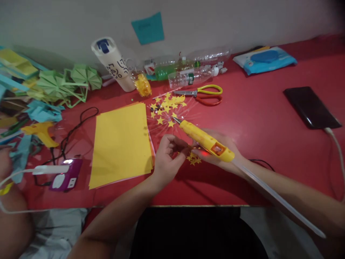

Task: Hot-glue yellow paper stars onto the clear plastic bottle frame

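A yellow hot glue gun with a long clear glue stick out of its back is held in my right hand, its metal nozzle pointing away toward the wall. Close beside it, my left hand is closed in a pinch near the right fingertips; what it pinches is too small and covered to make out. Yellow paper stars lie just below the hands. More yellow stars are scattered on clear plastic beyond the nozzle.
Yellow paper sheets lie left. Scissors, plastic bottles and a white tumbler stand or lie behind. A phone and wipes pack are right. Another glue gun, a purple power strip and another person's arm are left.
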Demonstrator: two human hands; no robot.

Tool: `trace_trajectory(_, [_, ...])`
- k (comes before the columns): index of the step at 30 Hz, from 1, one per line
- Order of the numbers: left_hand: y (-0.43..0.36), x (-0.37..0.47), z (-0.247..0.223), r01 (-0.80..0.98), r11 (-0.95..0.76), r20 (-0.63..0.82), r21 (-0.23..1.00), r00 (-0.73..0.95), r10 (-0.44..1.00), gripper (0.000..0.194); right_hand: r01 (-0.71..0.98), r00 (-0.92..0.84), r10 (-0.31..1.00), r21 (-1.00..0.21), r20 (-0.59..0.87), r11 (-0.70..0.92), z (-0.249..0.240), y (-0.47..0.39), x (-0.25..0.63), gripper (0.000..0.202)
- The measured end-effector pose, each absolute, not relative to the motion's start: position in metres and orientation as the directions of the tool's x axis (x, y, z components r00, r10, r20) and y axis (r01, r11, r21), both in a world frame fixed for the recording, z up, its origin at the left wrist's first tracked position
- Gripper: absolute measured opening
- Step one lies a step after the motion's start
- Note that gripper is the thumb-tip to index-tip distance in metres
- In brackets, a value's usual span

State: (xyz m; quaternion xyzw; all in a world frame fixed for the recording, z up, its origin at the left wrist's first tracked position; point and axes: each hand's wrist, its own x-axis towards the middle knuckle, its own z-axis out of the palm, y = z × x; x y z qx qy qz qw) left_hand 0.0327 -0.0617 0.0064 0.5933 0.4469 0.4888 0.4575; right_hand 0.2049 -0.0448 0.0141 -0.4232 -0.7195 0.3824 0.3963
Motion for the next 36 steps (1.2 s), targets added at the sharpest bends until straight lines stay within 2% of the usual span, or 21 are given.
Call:
trace_trajectory(4, [-0.064,0.032,0.006,0.128,-0.216,0.198,0.968,0.14,0.97,0.022,0.323,-0.272,0.934,-0.892,0.233,0.317,0.015,-0.045,0.203,0.02])
trace_trajectory(7, [-0.064,0.032,0.007,0.115,-0.215,0.198,0.97,0.137,0.971,0.021,0.326,-0.299,0.936,-0.902,0.184,0.282,0.021,-0.048,0.203,0.021])
trace_trajectory(15, [-0.061,0.034,0.017,-0.022,0.014,-0.008,1.0,0.239,0.971,0.008,0.322,-0.283,0.922,-0.879,0.265,0.351,0.026,-0.052,0.204,0.023])
trace_trajectory(23, [-0.059,0.034,0.013,-0.112,0.089,-0.069,0.99,0.166,0.984,0.009,0.319,-0.346,0.883,-0.845,0.318,0.429,0.018,-0.051,0.203,0.017])
trace_trajectory(28, [-0.056,0.028,0.018,-0.061,-0.052,0.061,0.997,0.172,0.983,0.005,0.306,-0.292,0.892,-0.85,0.345,0.429,0.025,-0.051,0.208,0.025])
trace_trajectory(32, [-0.048,0.016,0.022,0.026,-0.246,0.246,0.969,-0.001,0.969,0.006,0.298,-0.336,0.883,-0.852,0.329,0.431,0.03,-0.048,0.215,0.042])
trace_trajectory(36, [-0.041,0.006,0.022,0.182,-0.303,0.325,0.935,-0.105,0.94,0.007,0.306,-0.38,0.867,-0.841,0.322,0.446,0.029,-0.047,0.216,0.046])
